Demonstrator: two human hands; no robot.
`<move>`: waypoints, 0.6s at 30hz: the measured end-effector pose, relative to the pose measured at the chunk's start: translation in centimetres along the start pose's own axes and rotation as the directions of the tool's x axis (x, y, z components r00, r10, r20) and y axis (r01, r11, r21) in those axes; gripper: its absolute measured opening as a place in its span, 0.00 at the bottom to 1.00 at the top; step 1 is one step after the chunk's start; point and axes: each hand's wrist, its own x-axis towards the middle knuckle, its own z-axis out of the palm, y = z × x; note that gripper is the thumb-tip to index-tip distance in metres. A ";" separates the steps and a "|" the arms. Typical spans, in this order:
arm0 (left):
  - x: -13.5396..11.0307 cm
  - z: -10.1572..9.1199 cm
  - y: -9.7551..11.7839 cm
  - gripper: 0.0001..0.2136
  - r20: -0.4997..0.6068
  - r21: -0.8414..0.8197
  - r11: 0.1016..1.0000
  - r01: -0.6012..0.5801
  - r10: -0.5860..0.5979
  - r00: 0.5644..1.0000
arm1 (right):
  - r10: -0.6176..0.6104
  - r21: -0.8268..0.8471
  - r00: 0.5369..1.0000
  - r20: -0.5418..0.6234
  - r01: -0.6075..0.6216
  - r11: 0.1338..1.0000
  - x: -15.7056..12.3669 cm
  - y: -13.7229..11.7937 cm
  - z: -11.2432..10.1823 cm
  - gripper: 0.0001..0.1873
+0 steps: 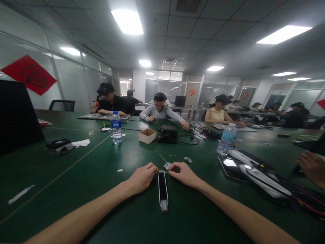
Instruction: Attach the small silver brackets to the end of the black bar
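A long narrow strip (pixel 163 189) with a dark face, a white rim and a pale grey block at its near end lies on the green table. My left hand (pixel 144 177), a ring on one finger, is closed at the left of its far end, fingertips at the rim. Just right of that end, my right hand (pixel 185 173) is curled with thumb and fingers together. What either hand pinches is too small to make out. Close to my right fingertips lies a small white plate with holes (pixel 167 165). A similar small plate (pixel 188 159) lies farther off.
Ahead stand a water bottle (pixel 116 128), an open cardboard box (pixel 147 136) and a black device (pixel 168 133) with cables. On the right are another bottle (pixel 226 139), a dark tablet (pixel 230 166), a white device (pixel 264 179) and another person's hand (pixel 312 166). Co-workers sit opposite.
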 end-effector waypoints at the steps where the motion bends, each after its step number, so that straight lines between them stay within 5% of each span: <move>1: 0.0 0.0 0.0 0.12 0.000 0.001 1.000 0.001 -0.001 1.000 | 0.001 0.005 1.000 0.005 -0.001 1.000 0.0 0.0 0.1 0.05; 18: 0.0 -0.1 -0.2 0.12 0.006 0.001 1.000 -0.003 0.003 1.000 | -0.013 0.013 0.996 0.083 0.012 1.000 -0.3 -0.5 -0.2 0.03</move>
